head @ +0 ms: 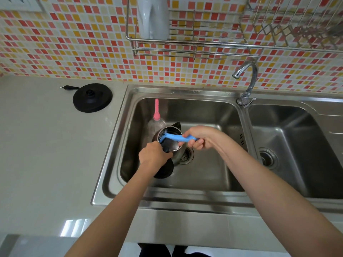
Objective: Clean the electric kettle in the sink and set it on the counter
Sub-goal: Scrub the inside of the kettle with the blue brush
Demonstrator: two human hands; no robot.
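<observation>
**Scrubbing the kettle in the sink**

The left hand [154, 154] is wrapped tight round the kettle's black handle, fingers curled all the way, so no gap there. The right hand [199, 138] is closed round the end of a blue brush [176, 137], thumb and fingers clamped on the handle. The brush reaches left across the rim, and its dark head sits inside the kettle mouth.

The kettle [178, 154] is a shiny steel one with a black bottom and a black lid [177, 125] flipped open at the far side. It's held in the left basin of the sink [204, 112], right beside the drain [187, 154]. Can't tell if the bottom touches the sink floor or hangs just above it.

It's tilted, not upright. The long axis runs from the black bottom at the near side up to the open mouth at the far side, with the mouth facing up at the camera.

Just behind it a clear bottle [156, 124] with a pink cap stands in the same basin. The black base [92, 97] sits on the counter [46, 145] to the left, well apart from the kettle, plug lying beside it. The tap [247, 80] is over to the right, between the two basins.
</observation>
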